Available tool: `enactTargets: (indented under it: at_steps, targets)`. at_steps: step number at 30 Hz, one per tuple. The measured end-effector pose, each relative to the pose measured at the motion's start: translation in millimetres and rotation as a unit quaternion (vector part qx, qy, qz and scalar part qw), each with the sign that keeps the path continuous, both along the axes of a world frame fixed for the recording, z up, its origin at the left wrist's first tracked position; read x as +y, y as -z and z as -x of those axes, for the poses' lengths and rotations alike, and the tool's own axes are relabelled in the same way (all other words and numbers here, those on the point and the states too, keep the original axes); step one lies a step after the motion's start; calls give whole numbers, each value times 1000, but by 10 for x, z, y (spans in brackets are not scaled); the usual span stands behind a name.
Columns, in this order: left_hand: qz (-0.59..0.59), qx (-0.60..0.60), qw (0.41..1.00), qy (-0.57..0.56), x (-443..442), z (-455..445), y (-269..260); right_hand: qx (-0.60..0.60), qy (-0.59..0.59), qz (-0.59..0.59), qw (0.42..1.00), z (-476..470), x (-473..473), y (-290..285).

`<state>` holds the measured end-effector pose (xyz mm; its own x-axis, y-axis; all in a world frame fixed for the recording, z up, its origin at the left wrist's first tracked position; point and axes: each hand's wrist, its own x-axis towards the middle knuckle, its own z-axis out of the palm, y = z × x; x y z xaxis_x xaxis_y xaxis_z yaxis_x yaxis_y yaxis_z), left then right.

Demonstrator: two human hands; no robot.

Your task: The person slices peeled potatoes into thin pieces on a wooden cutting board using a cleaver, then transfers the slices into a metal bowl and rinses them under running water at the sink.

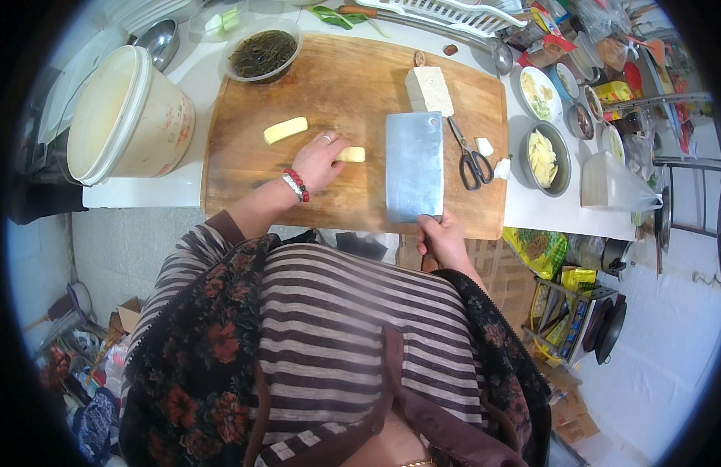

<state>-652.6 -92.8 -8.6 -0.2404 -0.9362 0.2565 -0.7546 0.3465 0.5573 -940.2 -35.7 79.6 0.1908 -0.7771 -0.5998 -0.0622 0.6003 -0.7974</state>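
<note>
My left hand (pixel 321 161) rests on the wooden cutting board (pixel 249 192), its fingers around a pale yellow block of food (pixel 352 154) that sticks out to the right. A second yellow block (pixel 286 131) lies just beyond that hand. My right hand (pixel 442 236) grips the wooden handle of a cleaver (pixel 414 166). The broad blade shows its flat side over the right half of the board, apart from the yellow block. Behind the blade stands a white block of tofu (pixel 429 90). Dark-handled scissors (pixel 475 166) lie to the blade's right.
A plastic bowl of dark kelp strips (pixel 262 55) stands at the board's far left corner, near a large lidded bucket (pixel 162 117). On the right are a metal bowl of pale slices (pixel 542 160), a plate of minced ingredients (pixel 538 96) and a plastic bag (pixel 614 181). A ladle (pixel 501 57) lies behind.
</note>
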Motion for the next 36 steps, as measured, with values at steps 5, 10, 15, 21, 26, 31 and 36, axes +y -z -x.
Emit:
enactTargets:
  at_steps: [5,10,15,21,26,31,36]
  targets:
    - [-78,25,997,-4,-24,-123,3,36,-65,-8,997,-92,-18,339]
    - [13,12,1000,-14,80,-43,-55,-73,-36,-97,992,-26,-32,554]
    - [-45,-64,997,19,11,38,-66,-250,59,-196,946,187,82,513]
    - [-82,-54,995,14,-29,17,-47,-428,55,-226,873,413,147,589]
    - [-28,-38,999,8,-11,212,-127,-388,76,-216,893,541,166,560]
    - [-41,-53,995,74,-155,634,-97,-380,91,-191,901,565,167,484]
    - [-31,-91,992,79,-207,722,-70,-370,118,-179,904,615,211,458]
